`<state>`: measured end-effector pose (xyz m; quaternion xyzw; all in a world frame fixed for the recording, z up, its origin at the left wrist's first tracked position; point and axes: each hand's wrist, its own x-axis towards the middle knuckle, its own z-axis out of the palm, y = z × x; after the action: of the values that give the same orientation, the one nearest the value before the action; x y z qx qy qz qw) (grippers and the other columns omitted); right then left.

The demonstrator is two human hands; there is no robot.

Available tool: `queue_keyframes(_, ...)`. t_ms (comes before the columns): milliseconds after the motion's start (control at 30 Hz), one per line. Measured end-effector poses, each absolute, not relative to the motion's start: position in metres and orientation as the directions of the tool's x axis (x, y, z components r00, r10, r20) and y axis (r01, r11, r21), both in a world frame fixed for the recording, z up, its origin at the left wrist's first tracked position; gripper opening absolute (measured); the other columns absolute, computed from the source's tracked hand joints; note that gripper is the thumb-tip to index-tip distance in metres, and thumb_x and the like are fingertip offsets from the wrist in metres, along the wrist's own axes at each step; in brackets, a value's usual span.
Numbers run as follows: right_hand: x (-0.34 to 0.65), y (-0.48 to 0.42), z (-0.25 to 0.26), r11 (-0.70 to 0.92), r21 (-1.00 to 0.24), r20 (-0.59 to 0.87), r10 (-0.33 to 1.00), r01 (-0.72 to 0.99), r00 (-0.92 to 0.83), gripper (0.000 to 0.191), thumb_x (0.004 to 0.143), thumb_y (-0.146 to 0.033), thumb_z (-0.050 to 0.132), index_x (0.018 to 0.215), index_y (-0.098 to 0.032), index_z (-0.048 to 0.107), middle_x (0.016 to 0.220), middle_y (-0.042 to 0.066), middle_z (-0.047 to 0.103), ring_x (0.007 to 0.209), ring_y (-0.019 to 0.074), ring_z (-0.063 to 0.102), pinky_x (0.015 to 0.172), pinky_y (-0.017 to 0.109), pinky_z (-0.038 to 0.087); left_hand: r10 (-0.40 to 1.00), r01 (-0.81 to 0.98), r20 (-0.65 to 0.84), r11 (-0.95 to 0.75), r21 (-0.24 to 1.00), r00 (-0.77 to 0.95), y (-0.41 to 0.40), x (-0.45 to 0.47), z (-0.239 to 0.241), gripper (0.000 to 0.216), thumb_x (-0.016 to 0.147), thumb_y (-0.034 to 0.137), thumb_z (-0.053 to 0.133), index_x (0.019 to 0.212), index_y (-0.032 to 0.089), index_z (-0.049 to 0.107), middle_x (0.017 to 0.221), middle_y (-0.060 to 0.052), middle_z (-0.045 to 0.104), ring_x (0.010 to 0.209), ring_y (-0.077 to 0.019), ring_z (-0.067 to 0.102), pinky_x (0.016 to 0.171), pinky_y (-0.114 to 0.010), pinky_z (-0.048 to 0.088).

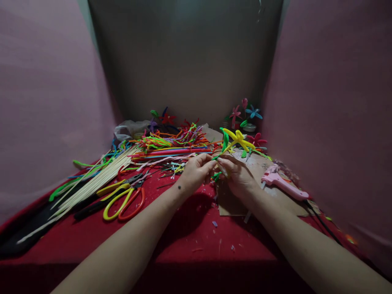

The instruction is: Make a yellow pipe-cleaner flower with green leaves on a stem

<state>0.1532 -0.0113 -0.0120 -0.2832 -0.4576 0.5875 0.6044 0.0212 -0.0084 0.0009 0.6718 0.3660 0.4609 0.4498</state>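
Note:
A yellow pipe-cleaner flower (238, 140) with a green leaf (226, 139) rises from between my hands, tilted to the right. My left hand (197, 169) is closed, thumb and forefinger pinching the flower's green stem. Close beside it, my right hand (235, 175) pinches the same stem just below the leaf. Some green fuzzy ends (216, 177) show under the fingers; the part of the stem inside the grip is hidden. Below and to the right lies a sheet of cardboard (232, 206), partly covered by my right hand and forearm.
A pink glue gun (283, 183) with a black cord rests on the cardboard. To the left are yellow-and-black pliers (114, 192), scissors (124, 206) with red and yellow handles, and bamboo sticks (92, 185). Behind stand loose pipe cleaners (174, 139) and finished flowers (253, 112).

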Motion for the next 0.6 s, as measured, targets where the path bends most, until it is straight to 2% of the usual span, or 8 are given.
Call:
queue_keyframes(100,0.152,-0.011,-0.014,0.169,-0.877,0.208,0.977,-0.45,-0.04,0.008,0.065,-0.025,0.066,0.068,-0.019,0.062,0.058,-0.004,0.056,0.051,0.0094,0.048,0.045,0.021,0.032,0.857,0.448,0.475,-0.512,0.733,0.201,-0.011,0.024,-0.006,0.012,0.079,0.028,0.055,0.084,0.017,0.053,0.062,0.002,0.056,0.051,-0.0107,0.051,0.05,-0.022,0.037)
queue_keyframes(167,0.152,-0.012,-0.017,0.157,-0.888,0.183,0.983,-0.432,-0.021,0.01,0.065,-0.027,0.066,0.07,-0.02,0.063,0.057,-0.004,0.056,0.051,0.0097,0.048,0.044,0.021,0.029,0.81,0.677,0.553,-0.518,0.523,0.193,-0.013,0.024,-0.009,0.015,0.081,0.029,0.053,0.091,0.018,0.053,0.069,-0.002,0.06,0.059,-0.0142,0.056,0.055,-0.024,0.037)
queue_keyframes(233,0.151,-0.012,-0.019,0.144,-0.903,0.159,0.987,-0.405,-0.004,0.012,0.065,-0.029,0.066,0.073,-0.02,0.064,0.06,-0.004,0.058,0.053,0.0102,0.049,0.044,0.022,0.028,0.795,0.809,0.566,-0.471,0.35,0.218,-0.014,0.024,-0.012,0.016,0.084,0.031,0.049,0.094,0.018,0.053,0.072,-0.004,0.063,0.063,-0.0164,0.058,0.057,-0.024,0.036)
queue_keyframes(300,0.15,-0.013,-0.021,0.137,-0.918,0.145,0.989,-0.371,0.007,0.016,0.065,-0.031,0.066,0.076,-0.021,0.065,0.065,-0.003,0.06,0.054,0.0106,0.05,0.044,0.022,0.029,0.792,0.86,0.559,-0.445,0.251,0.246,-0.015,0.023,-0.013,0.017,0.088,0.031,0.042,0.092,0.019,0.053,0.073,-0.005,0.064,0.063,-0.017,0.059,0.056,-0.024,0.035)
queue_keyframes(400,0.15,-0.015,-0.02,0.172,-0.939,0.177,0.984,-0.297,0.01,0.019,0.067,-0.033,0.066,0.079,-0.02,0.067,0.069,-0.001,0.061,0.057,0.0108,0.049,0.046,0.022,0.032,0.784,0.849,0.57,-0.458,0.262,0.247,-0.014,0.022,-0.013,0.02,0.09,0.029,0.036,0.088,0.02,0.055,0.07,-0.004,0.063,0.06,-0.0158,0.057,0.055,-0.024,0.034)
queue_keyframes(600,0.149,-0.019,-0.012,0.204,-0.93,0.245,0.964,-0.307,-0.104,0.015,0.071,-0.034,0.064,0.078,-0.022,0.068,0.067,-0.002,0.059,0.059,0.0119,0.047,0.049,0.024,0.035,0.803,0.595,0.575,-0.542,0.593,0.159,-0.011,0.022,-0.007,0.015,0.085,0.027,0.046,0.075,0.02,0.054,0.059,0.003,0.053,0.053,-0.0105,0.048,0.055,-0.021,0.035)
